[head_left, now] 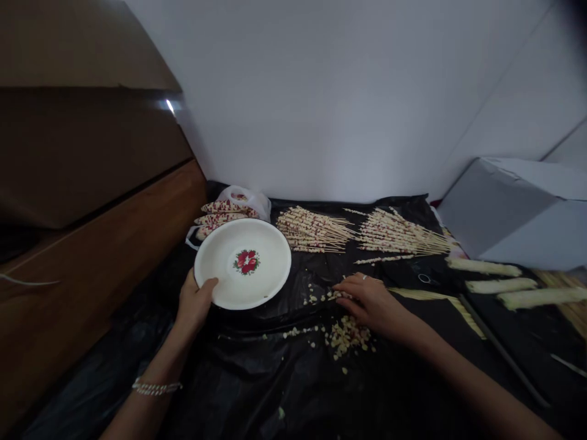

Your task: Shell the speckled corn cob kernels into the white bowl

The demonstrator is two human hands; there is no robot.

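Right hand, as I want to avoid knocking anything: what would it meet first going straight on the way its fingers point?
Loose kernels, right by the fingertips of the right hand. Beyond them, the bowl probably comes next, though its height is hard to judge.

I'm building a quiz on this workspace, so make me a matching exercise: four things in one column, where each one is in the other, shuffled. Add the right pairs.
Things
1. White bowl
2. Loose kernels
3. Loaded skewers
4. Pale rods

Places
A. In two bundles near the wall
B. Three of them, at the right, in front of the box
C. Gripped at the rim by the left hand
D. Scattered on the black sheet, beside the right hand

Pairs: 1-C, 2-D, 3-A, 4-B
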